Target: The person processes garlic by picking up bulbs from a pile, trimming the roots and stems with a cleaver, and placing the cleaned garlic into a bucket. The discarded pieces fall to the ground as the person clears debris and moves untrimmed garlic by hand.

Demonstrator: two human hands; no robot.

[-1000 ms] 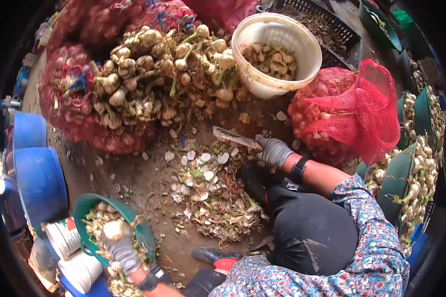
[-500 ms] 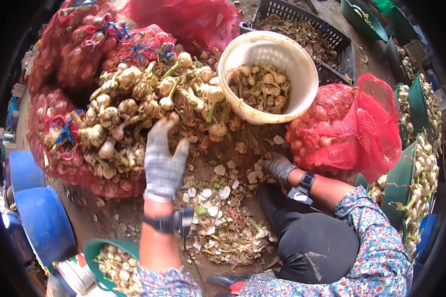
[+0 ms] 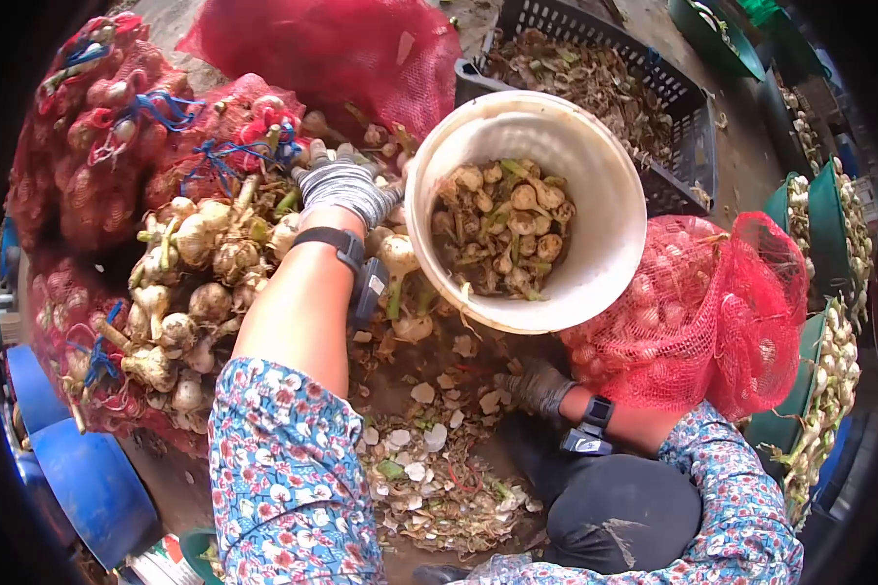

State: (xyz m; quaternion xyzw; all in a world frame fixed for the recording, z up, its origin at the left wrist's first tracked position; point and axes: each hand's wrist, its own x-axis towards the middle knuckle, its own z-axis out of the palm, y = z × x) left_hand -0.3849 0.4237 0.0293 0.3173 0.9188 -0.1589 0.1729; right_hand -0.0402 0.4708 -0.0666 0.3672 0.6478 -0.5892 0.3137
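My left hand [image 3: 344, 187], in a grey-white striped glove, reaches over the far side of a heap of garlic bulbs [image 3: 210, 239] with stems. Its fingers are apart, with their tips down among the bulbs near blue ties. My right hand [image 3: 538, 388], in a dirty grey glove, is low beside my dark-clad knee, just below a white bucket [image 3: 619, 195]. Its fingers look curled, but what they hold is too dark to make out. Trimmed garlic bulbs [image 3: 517, 219] lie inside the bucket.
Red net sacks of garlic [image 3: 102, 146] stand at the left, and another [image 3: 654, 302] at the right. A black crate [image 3: 688, 146] holds dry scraps. Peelings [image 3: 439, 487] cover the ground before me. Blue tubs [image 3: 93, 492] are at lower left, green baskets [image 3: 795, 405] at right.
My left hand has moved forward to the back of the garlic heap. The view has shifted, so the bucket looks nearer and lower. My right hand stays near my knee.
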